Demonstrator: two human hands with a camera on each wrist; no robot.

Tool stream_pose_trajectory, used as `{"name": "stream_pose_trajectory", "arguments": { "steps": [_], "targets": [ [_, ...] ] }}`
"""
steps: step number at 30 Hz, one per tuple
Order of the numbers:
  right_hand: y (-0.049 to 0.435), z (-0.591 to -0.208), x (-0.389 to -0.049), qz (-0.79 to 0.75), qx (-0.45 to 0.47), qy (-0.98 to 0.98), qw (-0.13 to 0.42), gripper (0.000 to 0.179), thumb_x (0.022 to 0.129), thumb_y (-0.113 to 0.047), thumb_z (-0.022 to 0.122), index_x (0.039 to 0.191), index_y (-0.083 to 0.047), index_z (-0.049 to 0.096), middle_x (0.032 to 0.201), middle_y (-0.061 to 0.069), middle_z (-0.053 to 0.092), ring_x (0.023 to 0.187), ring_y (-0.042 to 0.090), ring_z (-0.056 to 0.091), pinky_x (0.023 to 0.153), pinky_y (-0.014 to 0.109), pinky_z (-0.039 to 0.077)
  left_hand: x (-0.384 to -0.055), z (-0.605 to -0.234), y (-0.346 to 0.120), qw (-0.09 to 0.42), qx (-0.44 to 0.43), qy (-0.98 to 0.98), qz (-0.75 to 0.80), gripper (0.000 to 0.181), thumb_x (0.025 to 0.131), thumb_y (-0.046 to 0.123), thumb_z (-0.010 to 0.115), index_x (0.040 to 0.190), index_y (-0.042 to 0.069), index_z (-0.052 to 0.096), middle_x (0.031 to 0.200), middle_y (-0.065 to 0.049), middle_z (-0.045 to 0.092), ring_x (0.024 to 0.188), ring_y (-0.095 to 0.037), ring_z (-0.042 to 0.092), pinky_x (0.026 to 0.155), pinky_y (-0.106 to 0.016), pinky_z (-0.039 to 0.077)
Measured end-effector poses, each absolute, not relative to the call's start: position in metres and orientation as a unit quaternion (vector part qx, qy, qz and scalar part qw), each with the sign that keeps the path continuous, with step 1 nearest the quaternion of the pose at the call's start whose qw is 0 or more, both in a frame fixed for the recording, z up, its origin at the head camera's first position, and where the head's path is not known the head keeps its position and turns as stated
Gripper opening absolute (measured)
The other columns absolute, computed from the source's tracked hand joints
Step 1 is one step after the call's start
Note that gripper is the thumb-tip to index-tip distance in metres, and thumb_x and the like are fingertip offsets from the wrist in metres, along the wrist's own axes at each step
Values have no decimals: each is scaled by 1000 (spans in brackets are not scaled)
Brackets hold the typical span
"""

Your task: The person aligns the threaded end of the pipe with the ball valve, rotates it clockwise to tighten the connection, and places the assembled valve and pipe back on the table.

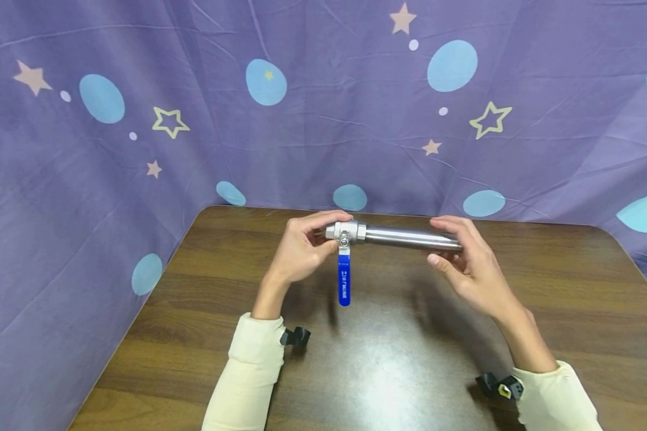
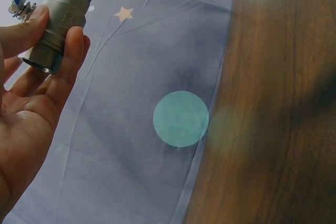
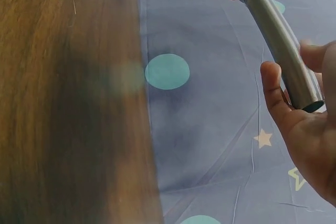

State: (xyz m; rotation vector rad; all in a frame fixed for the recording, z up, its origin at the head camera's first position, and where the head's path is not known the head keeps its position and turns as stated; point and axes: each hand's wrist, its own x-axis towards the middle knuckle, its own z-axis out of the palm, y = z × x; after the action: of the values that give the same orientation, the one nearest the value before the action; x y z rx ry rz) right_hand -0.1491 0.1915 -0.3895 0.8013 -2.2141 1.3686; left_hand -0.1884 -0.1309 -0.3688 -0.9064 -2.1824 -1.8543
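A silver ball valve with a blue lever handle hanging toward the front is joined to a long steel pipe. The assembly is held level above the table. My left hand grips the valve body at its free end, thumb in front and fingers behind, as the left wrist view also shows around the valve. Around the pipe's right end, my right hand is spread, with thumb and forefinger slightly apart from the metal. In the right wrist view the pipe's open end lies near the palm.
Below the hands is a brown wooden table with rounded far corners. A purple curtain with stars and blue spots hangs along its back and left sides. Black wrist mounts sit by both sleeves.
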Motion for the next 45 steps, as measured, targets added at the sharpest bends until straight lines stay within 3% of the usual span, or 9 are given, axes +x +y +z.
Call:
{"name": "stream_pose_trajectory", "arguments": {
  "steps": [6,10,14,21,33,45],
  "targets": [
    [192,-389,-151,438,299,-812,243,62,85,19,75,142,0,59,143,18,56,112,4,55,76,5,50,-190,-370,-131,71,-296,-730,-612,46,84,-19,69,129,-7,73,130,-24,74,96,-13,70,80,-26,67],
    [191,-391,-154,407,312,-809,287,56,82,21,77,133,5,63,130,20,62,104,1,56,75,6,47,-190,-370,-131,66,-291,-733,-611,46,84,-19,69,129,-6,73,130,-23,75,95,-13,70,80,-26,67],
    [191,-391,-154,432,303,-801,282,50,81,21,78,128,6,66,122,16,66,91,-2,60,69,6,50,-190,-370,-131,65,-287,-734,-612,47,84,-19,68,129,-6,73,130,-23,75,93,-13,69,78,-25,66],
    [192,-390,-153,450,308,-788,285,56,79,24,77,130,1,72,122,15,72,87,-2,63,61,8,51,-190,-370,-130,64,-290,-734,-611,46,85,-19,68,129,-6,73,129,-22,75,94,-13,69,77,-23,65],
    [192,-392,-154,486,308,-774,264,52,82,26,71,130,5,72,119,15,71,85,-3,70,69,11,60,-188,-369,-129,62,-287,-734,-612,46,85,-18,68,129,-4,74,128,-22,75,94,-13,70,79,-25,66],
    [191,-395,-156,481,294,-779,275,48,86,23,69,130,3,72,106,10,70,79,1,67,69,8,55,-188,-369,-127,64,-286,-734,-613,46,85,-18,69,128,-4,74,129,-22,75,95,-13,70,77,-24,65]
  ]
}}
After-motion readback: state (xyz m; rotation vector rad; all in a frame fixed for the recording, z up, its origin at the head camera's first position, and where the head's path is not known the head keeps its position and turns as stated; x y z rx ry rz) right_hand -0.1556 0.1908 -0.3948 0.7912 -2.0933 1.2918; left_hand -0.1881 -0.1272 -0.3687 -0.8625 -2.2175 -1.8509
